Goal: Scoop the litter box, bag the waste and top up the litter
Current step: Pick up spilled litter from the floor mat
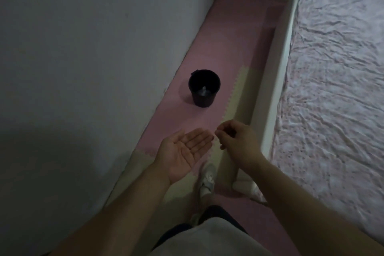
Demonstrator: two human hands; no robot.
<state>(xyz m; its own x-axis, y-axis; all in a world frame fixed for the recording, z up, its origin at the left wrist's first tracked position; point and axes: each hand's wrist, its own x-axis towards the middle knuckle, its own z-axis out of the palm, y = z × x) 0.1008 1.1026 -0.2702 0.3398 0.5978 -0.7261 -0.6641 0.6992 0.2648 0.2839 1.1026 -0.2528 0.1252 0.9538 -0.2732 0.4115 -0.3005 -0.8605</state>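
The left hand [185, 151] lies open, palm up; the right hand [232, 139] beside it curls loosely, perhaps pinching something too small to tell. Straight ahead of both, nearer the left, a dark bin [204, 87] stands upright. No litter box shows.
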